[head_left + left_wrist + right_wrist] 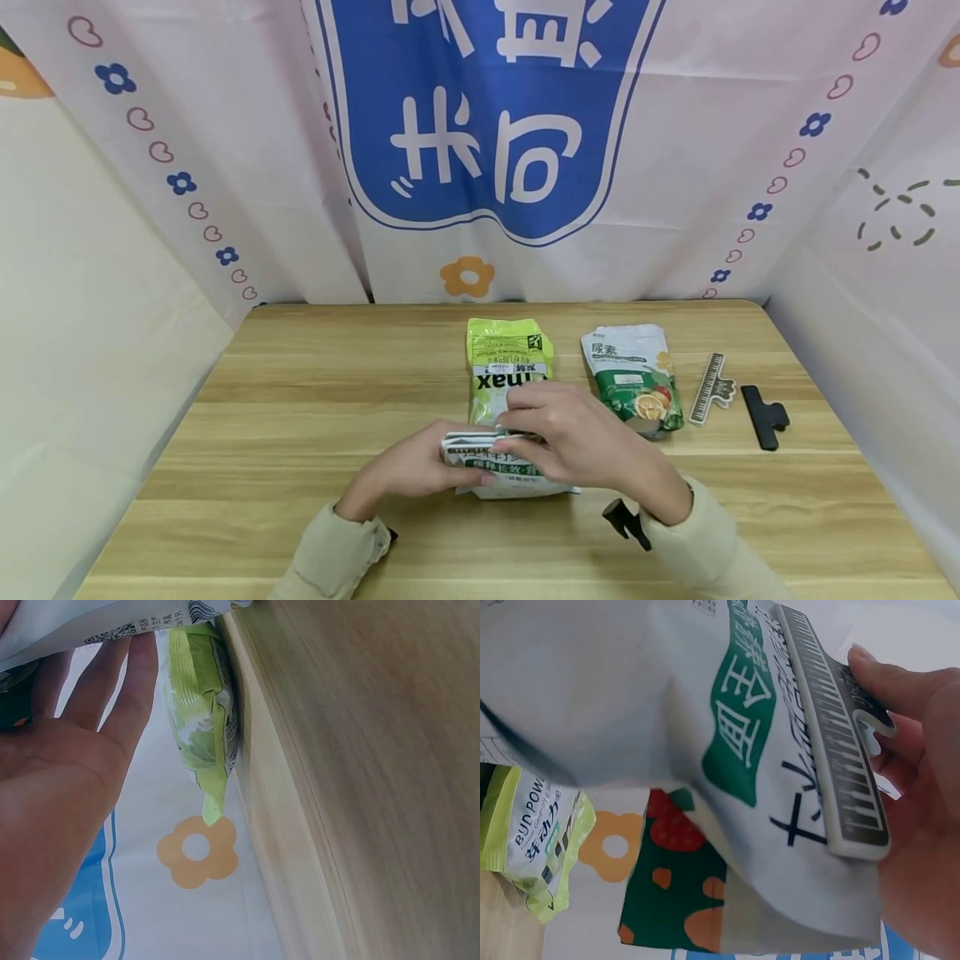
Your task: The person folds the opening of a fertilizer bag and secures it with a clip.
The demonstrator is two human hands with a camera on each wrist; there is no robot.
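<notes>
My left hand [420, 462] grips the white bag [517, 486], thumb on its near face and fingers behind it. The bag stands roughly upright between my hands, over the near middle of the desk [300, 400]; I cannot tell whether its base touches the wood. A piano clip [840, 735] lies along its top edge, and my right hand [573, 429], reaching in from the right, pinches the handle of that clip. Just beyond, the green bag [498, 350] lies on the desk, its near end hidden from me. Farther right lies the fruit bag [628, 367], then a second piano clip [707, 388], and rightmost a black clip [763, 417], near it but not touching.
</notes>
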